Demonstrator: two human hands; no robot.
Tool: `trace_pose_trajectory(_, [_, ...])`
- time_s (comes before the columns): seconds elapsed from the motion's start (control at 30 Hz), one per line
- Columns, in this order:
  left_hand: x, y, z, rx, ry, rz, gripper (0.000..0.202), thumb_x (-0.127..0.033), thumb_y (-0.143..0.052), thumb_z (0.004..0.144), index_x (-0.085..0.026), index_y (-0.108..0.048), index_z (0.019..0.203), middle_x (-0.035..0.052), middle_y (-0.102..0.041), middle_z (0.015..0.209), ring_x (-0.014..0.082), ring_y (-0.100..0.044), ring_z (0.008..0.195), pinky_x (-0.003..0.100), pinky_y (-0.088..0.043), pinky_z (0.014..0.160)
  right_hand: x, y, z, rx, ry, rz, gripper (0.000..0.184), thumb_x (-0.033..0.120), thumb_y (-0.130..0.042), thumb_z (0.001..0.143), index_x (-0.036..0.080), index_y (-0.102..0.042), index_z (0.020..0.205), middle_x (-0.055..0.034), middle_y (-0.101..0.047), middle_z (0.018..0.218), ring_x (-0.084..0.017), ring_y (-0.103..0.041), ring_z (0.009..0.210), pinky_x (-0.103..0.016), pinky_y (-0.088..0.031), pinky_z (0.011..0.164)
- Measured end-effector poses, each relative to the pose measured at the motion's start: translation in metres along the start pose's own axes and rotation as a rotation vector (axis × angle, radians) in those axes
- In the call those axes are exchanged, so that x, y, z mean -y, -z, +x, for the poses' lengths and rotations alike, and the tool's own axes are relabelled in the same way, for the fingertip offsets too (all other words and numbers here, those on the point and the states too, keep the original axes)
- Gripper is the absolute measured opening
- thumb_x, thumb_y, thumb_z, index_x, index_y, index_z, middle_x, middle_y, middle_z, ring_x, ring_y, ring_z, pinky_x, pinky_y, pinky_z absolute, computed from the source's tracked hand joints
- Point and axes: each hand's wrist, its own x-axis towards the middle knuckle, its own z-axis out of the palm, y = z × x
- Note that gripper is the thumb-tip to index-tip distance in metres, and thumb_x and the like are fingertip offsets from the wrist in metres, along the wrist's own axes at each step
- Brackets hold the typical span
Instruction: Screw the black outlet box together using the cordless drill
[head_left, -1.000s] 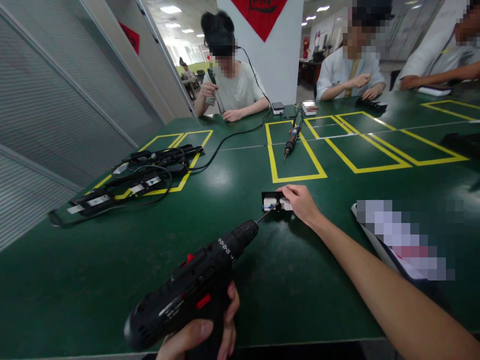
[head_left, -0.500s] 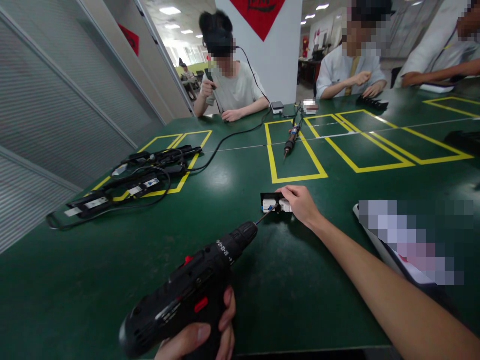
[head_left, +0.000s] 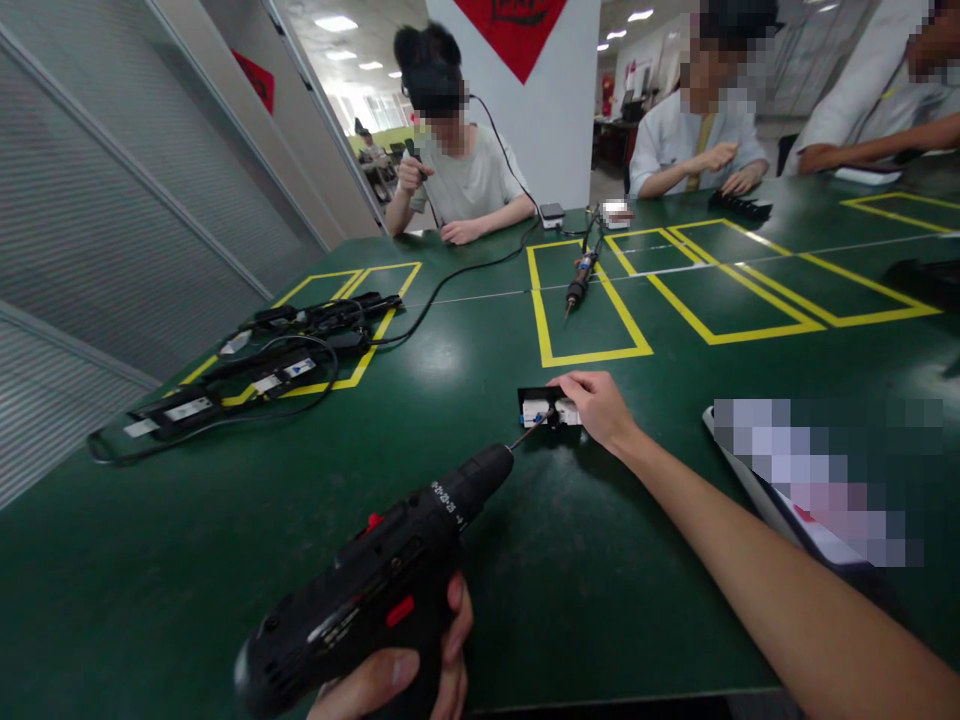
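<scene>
My left hand is wrapped round the handle of a black cordless drill with red switches. The drill points away and to the right, and its long thin bit ends at a small black part with white faces and a bit of blue. Whether the bit tip touches a screw there is too small to tell. My right hand pinches that part at its right end, just above the green table, thumb and fingers closed on it. My right forearm reaches in from the lower right.
Black cabled devices lie on the left among yellow tape outlines. A slim electric screwdriver lies within a taped box farther ahead. A tablet-like device with a blurred screen is at right. Several people sit across the green table.
The whole view has shifted very slightly. Both hands, the drill and the small black part hold nearly the same positions.
</scene>
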Motion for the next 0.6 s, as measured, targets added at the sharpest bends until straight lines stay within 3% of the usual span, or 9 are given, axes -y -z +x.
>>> trace_pose_trajectory(0.4, [-0.0014,-0.0017,0.0011,-0.002,0.013,0.002,0.036,-0.038,-0.055,0.08,-0.016,-0.049,0.107,0.0039,-0.053,0.083,0.0116,-0.058,0.046,0.03,-0.046,0.053,-0.0005,-0.0012,-0.0012,0.013,0.018,-0.012,0.027,0.036,-0.053,0.095,0.013,-0.065,0.089,0.0004,-0.065,0.076,-0.013,-0.063,0.065,-0.03,-0.053,0.061])
trace_pose_trajectory(0.6, [-0.0019,-0.0034,0.0013,-0.006,0.009,-0.006,0.035,-0.038,-0.057,0.08,-0.016,-0.05,0.107,0.0038,-0.053,0.082,0.0114,-0.058,0.046,0.03,-0.046,0.053,-0.0006,-0.0012,-0.0013,-0.028,0.04,-0.038,0.026,0.036,-0.053,0.094,0.014,-0.066,0.09,-0.0024,-0.068,0.086,-0.017,-0.065,0.078,-0.036,-0.053,0.073])
